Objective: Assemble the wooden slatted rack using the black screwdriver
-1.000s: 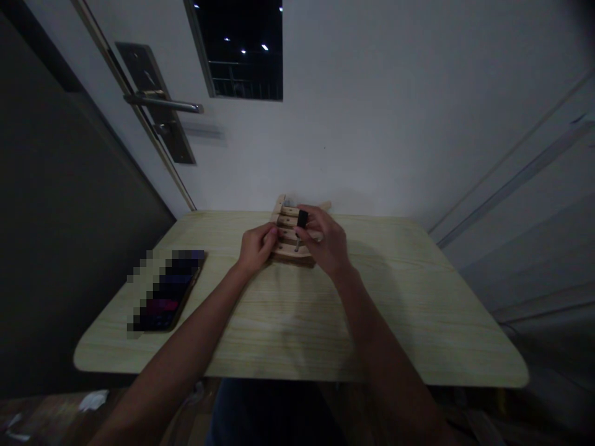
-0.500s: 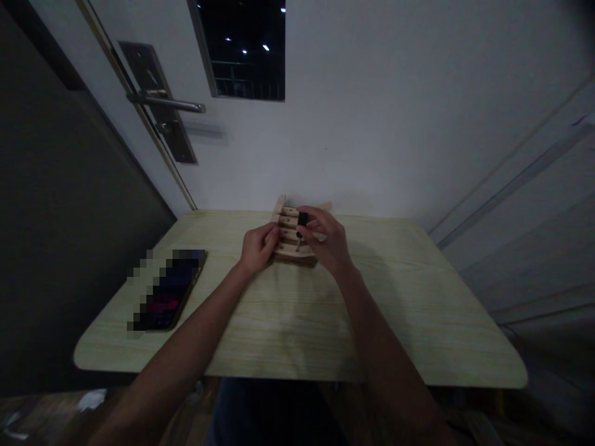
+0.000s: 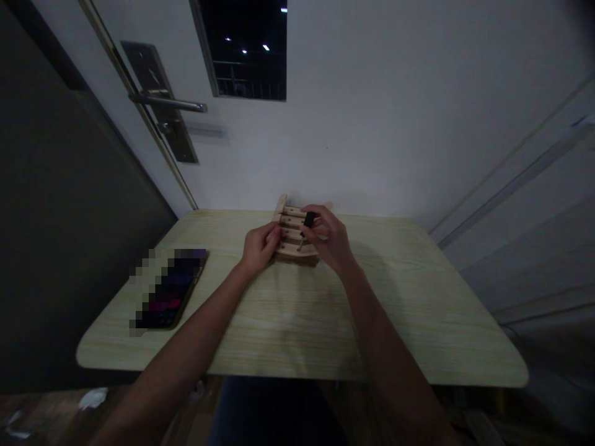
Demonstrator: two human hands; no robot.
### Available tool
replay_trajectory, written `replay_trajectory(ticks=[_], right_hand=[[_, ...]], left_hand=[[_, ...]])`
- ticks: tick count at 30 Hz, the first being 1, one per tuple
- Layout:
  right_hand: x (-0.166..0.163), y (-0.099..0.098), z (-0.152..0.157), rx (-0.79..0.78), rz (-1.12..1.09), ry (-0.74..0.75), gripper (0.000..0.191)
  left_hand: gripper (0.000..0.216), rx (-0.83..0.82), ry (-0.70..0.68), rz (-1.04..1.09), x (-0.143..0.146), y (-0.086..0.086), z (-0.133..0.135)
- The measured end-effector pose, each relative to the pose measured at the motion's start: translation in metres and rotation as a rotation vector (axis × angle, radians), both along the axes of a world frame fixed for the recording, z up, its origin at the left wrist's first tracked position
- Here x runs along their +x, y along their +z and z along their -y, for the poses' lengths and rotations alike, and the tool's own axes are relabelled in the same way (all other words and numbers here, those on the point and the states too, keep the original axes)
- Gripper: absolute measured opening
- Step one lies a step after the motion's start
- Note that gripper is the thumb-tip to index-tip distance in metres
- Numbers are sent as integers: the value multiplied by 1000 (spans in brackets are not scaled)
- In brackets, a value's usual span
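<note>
A white door rises behind a pale wood-grain table, and near the table's far edge sits a slatted wooden piece (4 slats show), with a phone, partly pixelated, lying apart towards the table's left end. The left hand is closed on the piece's left side, thumb on top, while the right hand pinches a small black-handled tool, its thin metal shaft slanting down to the nearest slat; whether the tip touches a screw, I cannot tell.

A phone lies on the pale table.
</note>
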State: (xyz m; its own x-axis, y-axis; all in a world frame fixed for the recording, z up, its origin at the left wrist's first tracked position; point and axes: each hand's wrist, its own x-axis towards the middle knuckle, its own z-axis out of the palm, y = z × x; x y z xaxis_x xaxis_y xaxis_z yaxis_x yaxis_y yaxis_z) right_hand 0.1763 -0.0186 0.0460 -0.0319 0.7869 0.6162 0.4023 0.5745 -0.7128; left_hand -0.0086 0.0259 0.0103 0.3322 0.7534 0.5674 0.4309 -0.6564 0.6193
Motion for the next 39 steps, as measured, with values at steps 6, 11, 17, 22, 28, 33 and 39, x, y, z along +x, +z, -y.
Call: replay_trajectory(ticks=[6,11,17,22,28,33,39], right_hand=[[2,1,3,-74,37,189,47],[0,1,2,-46,-17,157,42],[-4,1,3,22,27,-27,35],[-2,1,4,-13,48,96,41],[0,1,3,-41,14,138,38],[-6,-4,0,-11,-7,-15,34],[-7,-1,4,3,54,-58,38]], left_hand=[[44,11,3,-2,0,-2,-1],[43,-14,3,16,0,-2,0],[41,1,-7,15,0,-2,0],[42,-1,-6,13,1,-1,-1],[43,-9,4,26,2,-1,0],[41,4,3,21,1,-2,0],[42,4,16,1,2,-2,1]])
